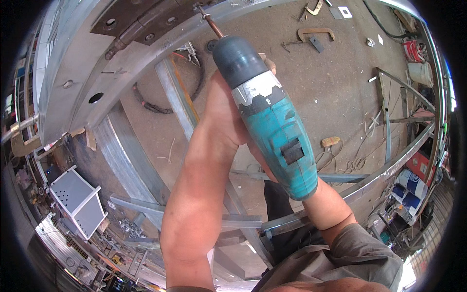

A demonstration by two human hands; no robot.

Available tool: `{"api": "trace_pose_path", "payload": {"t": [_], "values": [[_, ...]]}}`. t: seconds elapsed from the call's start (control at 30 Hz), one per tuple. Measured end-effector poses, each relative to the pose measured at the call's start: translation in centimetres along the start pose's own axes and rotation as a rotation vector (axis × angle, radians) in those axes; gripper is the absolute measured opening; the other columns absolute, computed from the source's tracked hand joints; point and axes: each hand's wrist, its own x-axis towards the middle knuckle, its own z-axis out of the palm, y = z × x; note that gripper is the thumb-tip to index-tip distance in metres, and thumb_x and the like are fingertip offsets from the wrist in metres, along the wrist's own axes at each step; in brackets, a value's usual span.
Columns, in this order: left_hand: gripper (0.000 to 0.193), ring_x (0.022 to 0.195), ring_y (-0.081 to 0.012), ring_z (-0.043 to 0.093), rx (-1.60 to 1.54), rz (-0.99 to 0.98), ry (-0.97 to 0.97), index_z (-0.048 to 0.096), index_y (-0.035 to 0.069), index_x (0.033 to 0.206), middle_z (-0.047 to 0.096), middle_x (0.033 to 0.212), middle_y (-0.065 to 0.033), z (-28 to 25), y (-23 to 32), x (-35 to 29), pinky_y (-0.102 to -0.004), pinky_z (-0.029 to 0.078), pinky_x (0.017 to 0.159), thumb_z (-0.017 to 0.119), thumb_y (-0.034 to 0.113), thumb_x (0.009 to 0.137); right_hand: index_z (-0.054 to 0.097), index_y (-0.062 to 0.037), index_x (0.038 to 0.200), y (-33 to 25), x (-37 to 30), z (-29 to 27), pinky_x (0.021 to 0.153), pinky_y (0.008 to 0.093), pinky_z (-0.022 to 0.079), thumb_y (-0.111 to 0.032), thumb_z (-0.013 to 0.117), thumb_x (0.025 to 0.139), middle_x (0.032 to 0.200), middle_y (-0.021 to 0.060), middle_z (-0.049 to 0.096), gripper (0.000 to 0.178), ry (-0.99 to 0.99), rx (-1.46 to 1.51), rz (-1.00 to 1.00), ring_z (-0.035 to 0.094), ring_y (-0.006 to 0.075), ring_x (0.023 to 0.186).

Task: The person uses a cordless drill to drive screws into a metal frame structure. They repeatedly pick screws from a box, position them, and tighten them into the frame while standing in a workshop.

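Cordless drill, teal body, grey chuck: held in both hands. Left hand: wrapped against the drill's left side below the chuck, fingers closed behind the body, mostly hidden. Right hand: under the drill's rear end, fingers hidden, so I cannot tell their spread. Drill bit: beyond the fingertips, tip at a dark hinge plate on a grey metal frame.
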Motion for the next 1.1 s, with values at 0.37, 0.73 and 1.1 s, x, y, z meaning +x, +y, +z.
{"api": "trace_pose_path", "payload": {"t": [0.37,0.73,1.1], "values": [[0.037,0.059,-0.0215,0.067,0.084,0.032,0.067,0.066,0.007,0.089,0.068,0.071,-0.0091,0.9,0.2,-0.2,-0.0367,0.056,0.056,0.055,0.042,0.094,0.065,-0.0040,0.110,0.5,-0.2,0.3,0.071,0.0318,0.059,-0.011,0.082,0.080,0.091,0.0090,0.073,0.035,0.037,0.113,0.088,0.073,0.0189,0.078],[0.039,0.061,-0.0288,0.068,-0.071,-0.071,-0.013,0.065,0.007,0.088,0.068,0.070,-0.0115,0.5,0.3,0.1,-0.0426,0.057,0.057,0.054,0.043,0.094,0.065,-0.0042,0.109,0.0,-0.3,0.3,0.071,0.0317,0.058,-0.010,0.082,0.080,0.091,0.0089,0.073,0.034,0.037,0.214,0.217,0.072,0.0181,0.078],[0.040,0.063,-0.0278,0.069,-0.056,-0.045,-0.014,0.066,0.006,0.089,0.069,0.072,-0.0118,0.3,0.3,0.1,-0.0432,0.057,0.058,0.057,0.045,0.093,0.065,-0.0044,0.108,0.4,-0.3,0.6,0.071,0.0315,0.057,-0.009,0.082,0.080,0.091,0.0086,0.073,0.033,0.102,0.469,0.448,0.071,0.0169,0.078]]}}
